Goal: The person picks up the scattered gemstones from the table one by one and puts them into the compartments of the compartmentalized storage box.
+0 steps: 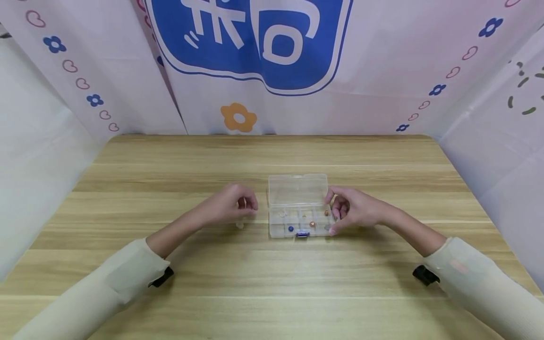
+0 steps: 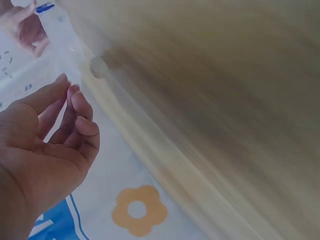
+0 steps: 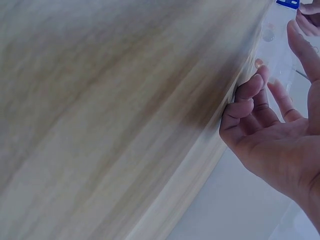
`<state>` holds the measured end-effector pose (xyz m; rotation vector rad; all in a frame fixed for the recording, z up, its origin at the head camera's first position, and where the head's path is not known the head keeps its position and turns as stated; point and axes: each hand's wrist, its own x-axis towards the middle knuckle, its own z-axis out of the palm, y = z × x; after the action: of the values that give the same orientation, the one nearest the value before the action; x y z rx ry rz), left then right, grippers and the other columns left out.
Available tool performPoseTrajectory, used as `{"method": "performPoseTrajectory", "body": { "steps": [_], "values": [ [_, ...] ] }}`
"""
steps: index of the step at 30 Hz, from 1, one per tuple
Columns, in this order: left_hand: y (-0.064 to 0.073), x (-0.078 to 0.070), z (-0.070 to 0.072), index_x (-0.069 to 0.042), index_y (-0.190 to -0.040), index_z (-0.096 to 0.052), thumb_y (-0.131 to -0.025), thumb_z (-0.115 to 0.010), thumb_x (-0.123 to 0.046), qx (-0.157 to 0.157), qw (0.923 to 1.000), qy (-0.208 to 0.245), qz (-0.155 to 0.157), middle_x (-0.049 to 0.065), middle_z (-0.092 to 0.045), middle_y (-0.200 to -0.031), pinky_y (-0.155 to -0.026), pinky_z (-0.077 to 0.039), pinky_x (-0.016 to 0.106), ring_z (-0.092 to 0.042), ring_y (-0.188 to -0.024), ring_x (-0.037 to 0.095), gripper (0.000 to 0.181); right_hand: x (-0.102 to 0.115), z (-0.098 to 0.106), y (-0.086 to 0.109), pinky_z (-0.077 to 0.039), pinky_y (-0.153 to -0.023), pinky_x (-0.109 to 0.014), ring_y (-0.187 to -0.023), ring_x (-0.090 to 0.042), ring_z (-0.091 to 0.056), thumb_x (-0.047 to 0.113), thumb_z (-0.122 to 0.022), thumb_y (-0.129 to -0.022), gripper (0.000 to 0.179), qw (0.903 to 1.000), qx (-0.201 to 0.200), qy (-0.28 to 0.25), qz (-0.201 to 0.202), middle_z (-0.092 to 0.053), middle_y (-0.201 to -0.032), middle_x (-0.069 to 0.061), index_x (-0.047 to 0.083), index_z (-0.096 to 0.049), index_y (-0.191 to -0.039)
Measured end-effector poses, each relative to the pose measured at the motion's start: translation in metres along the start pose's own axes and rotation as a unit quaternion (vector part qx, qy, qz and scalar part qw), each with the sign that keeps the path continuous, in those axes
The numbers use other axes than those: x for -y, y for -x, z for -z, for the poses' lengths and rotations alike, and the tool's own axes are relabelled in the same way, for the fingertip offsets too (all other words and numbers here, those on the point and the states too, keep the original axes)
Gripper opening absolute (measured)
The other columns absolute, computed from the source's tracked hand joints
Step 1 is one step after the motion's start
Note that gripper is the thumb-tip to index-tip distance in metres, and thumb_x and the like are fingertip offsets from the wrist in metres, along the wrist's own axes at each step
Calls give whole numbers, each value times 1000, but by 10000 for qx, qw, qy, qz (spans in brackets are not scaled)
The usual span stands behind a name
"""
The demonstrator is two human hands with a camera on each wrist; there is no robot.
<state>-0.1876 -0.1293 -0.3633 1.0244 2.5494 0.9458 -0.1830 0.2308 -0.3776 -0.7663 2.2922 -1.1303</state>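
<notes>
My left hand [image 1: 235,205] hovers left of a clear plastic compartment box [image 1: 278,231]. Its fingers curl in and the thumb meets the index fingertip in the left wrist view; whether anything tiny sits between them I cannot tell. Close below that hand, a clear round bead [image 2: 98,66] lies on the table. With thumb and index finger, my right hand [image 1: 357,208] holds the right side of the box, its other fingers curled. Inside the box are a blue bead [image 1: 291,228], a copper-coloured bead [image 1: 312,224], an amber bead [image 1: 327,213] and other small pieces.
The box's clear lid [image 1: 297,189] stands flipped back toward the far side, and a blue latch [image 1: 302,234] marks its front edge. Under everything is a wood-grain table [image 1: 272,293]. A printed white curtain [image 1: 204,104] hangs along the far edge.
</notes>
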Motion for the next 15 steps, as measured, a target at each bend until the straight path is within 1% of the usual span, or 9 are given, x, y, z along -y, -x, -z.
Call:
{"method": "performPoseTrajectory", "body": {
  "steps": [4, 7, 9, 15],
  "values": [
    [11, 9, 3, -5, -84, -73, -89, -78, 2, 38, 9999, -37, -122, -2, -67, -77, -65, -53, 25, -59, -71, 9, 10, -1, 0, 0, -46, -64, -23, -72, -17, -54, 9, -93, -75, 56, 10000, 2, 17, -39, -62, -81, -9, 0, -54, -115],
    [16, 14, 4, -5, -83, -72, -87, -80, 2, 145, 9998, 0, -128, -2, -69, -78, -65, -54, 25, -59, -71, 8, 11, -2, 0, 0, -46, -64, -23, -71, -17, -54, 9, -93, -76, 56, 10000, 8, 21, -16, -62, -81, -9, 0, -54, -115],
    [19, 17, 5, -5, -83, -72, -86, -82, 0, 258, 9996, 19, -103, -2, -69, -78, -65, -54, 24, -59, -70, 7, 11, -2, 0, 0, -46, -64, -23, -71, -17, -54, 9, -93, -76, 56, 10000, 7, 16, -4, -62, -81, -10, 0, -54, -114],
    [24, 19, 5, -6, -81, -72, -86, -83, -3, 657, 9977, 121, 148, -3, -67, -75, -63, -51, 23, -57, -68, 7, 12, -2, 0, 0, -46, -64, -23, -71, -17, -54, 9, -93, -75, 56, 10000, -5, 42, 15, -62, -81, -10, 0, -54, -114]
  ]
}}
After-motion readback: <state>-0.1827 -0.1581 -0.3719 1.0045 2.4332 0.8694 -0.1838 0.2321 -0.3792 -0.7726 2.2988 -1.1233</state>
